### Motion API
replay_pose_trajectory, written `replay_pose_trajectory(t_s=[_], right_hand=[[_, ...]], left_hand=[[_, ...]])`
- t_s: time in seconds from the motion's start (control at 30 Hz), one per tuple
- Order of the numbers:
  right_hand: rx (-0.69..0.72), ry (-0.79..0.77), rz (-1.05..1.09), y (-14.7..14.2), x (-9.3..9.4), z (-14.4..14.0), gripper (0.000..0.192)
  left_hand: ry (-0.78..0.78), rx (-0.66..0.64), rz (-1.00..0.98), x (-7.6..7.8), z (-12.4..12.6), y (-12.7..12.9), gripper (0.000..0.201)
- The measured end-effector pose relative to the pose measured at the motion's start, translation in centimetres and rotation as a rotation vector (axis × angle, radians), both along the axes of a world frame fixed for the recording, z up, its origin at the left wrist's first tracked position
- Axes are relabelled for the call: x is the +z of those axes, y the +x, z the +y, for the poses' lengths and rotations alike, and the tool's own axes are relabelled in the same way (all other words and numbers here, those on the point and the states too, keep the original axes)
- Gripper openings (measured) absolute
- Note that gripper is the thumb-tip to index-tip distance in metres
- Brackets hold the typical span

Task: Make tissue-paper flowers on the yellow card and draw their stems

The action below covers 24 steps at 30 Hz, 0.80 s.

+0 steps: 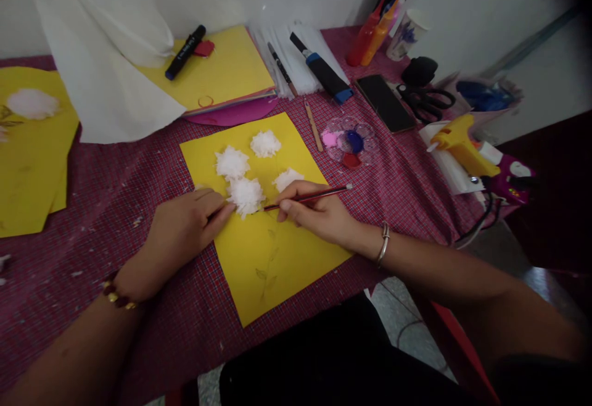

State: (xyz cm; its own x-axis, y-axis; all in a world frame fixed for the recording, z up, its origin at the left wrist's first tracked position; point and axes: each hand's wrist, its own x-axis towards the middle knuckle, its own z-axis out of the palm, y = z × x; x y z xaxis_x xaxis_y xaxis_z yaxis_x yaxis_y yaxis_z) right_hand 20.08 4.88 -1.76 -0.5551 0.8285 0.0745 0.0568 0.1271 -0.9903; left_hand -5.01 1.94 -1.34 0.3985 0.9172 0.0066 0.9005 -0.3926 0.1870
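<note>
My right hand (312,208) is closed around a red-and-black pencil (321,194), its tip low beside a fluffy white paper flower (246,195) on a yellow sheet (296,264). My left hand (192,215) rests over the sheet's left edge, thumb stretched out to that flower's side and apart from the fingers, which are partly hidden. Two more white flowers (265,143) lie higher on the sheet, and another flower (287,179) is partly behind my right hand. Faint drawn stems and leaves (266,270) run down the lower part.
Behind are a stack of coloured sheets (231,66), a black marker (185,52) and a utility knife (324,73). To the right lie a paint palette (365,137), phone (385,102), scissors (428,100) and yellow glue gun (467,145). More yellow sheets (32,178) are at left.
</note>
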Motion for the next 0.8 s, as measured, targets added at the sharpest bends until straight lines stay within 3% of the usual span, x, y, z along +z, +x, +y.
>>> replay_pose_trajectory(t_s=[0.57,0.8], right_hand=[[0.079,0.145,-0.131,0.06,0.31,-0.02,0.014],[0.051,0.081,-0.115,0.25,0.28,0.06,0.014]], left_hand=[[-0.003,0.019,-0.019,0.06,-0.05,0.11,0.034],[-0.022,0.02,-0.045,0.17,-0.03,0.06,0.034]])
